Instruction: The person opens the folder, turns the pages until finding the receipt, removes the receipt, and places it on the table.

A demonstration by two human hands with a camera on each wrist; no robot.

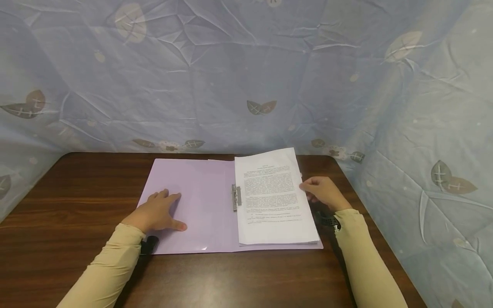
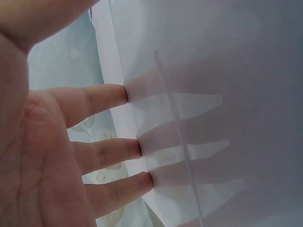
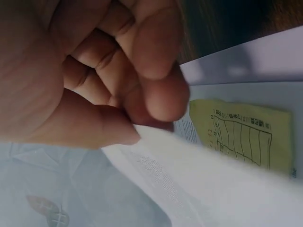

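A light purple folder [image 1: 204, 201] lies spread flat on the wooden table. On its left cover, my left hand [image 1: 155, 214] rests with fingers spread; in the left wrist view its fingertips touch the glossy cover. A stack of printed sheets [image 1: 269, 201] sits on the right side, by a metal clip [image 1: 234, 199] near the fold. At the right edge of the stack, my right hand [image 1: 323, 190] pinches the top paper between thumb and fingers and lifts that edge. Beneath the raised paper, the right wrist view shows a yellow note [image 3: 279, 137] with a hand-drawn grid.
The dark wooden table [image 1: 77, 192] extends left of the folder and in front of it. A pale blue curtain [image 1: 231, 77] with leaf prints hangs behind and along the right side. Black wrist straps [image 1: 327, 220] circle both wrists.
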